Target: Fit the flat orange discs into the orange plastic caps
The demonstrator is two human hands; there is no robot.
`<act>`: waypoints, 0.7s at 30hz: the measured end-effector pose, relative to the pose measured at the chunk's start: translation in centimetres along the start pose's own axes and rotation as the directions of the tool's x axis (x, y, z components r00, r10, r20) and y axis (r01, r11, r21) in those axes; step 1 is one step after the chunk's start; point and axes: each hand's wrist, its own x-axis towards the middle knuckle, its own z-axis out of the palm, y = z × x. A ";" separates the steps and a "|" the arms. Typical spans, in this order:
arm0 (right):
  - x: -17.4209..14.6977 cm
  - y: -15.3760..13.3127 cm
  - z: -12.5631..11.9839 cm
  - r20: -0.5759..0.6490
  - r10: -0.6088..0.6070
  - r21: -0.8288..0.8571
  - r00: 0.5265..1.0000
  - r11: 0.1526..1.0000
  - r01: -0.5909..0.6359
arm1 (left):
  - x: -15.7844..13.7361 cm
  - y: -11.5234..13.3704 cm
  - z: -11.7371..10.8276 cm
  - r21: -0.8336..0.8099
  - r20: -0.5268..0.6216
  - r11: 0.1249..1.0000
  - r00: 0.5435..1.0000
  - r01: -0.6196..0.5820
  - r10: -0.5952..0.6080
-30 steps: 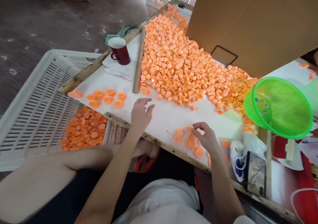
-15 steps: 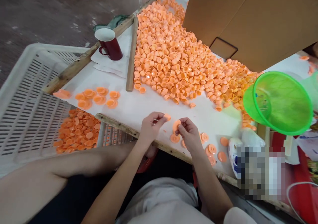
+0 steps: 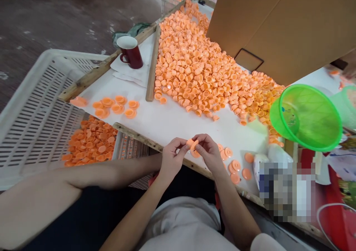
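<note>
Both hands are together now at the near edge of the counter (image 3: 178, 121). A second ago the left hand (image 3: 170, 161) was stretched out flat over the bare white top and the right hand (image 3: 209, 152) was down among the loose discs; now each grip is pinched shut on a small orange piece (image 3: 192, 145), and the two pieces meet between the fingertips. So the picking is over and the joining is on. Just right of the right grip lie the flat discs (image 3: 235, 165); beyond both grips spreads the big heap of caps (image 3: 200, 76). Far left, the white crate (image 3: 33, 110) holds finished pieces. A red mug (image 3: 130, 52) stands well beyond.
</note>
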 end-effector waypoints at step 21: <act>-1.6 -2.5 0.4 0.119 -0.281 -0.152 0.952 0.943 0.297 | -2.5 2.5 -1.0 0.196 0.109 0.907 0.927 -0.373 0.358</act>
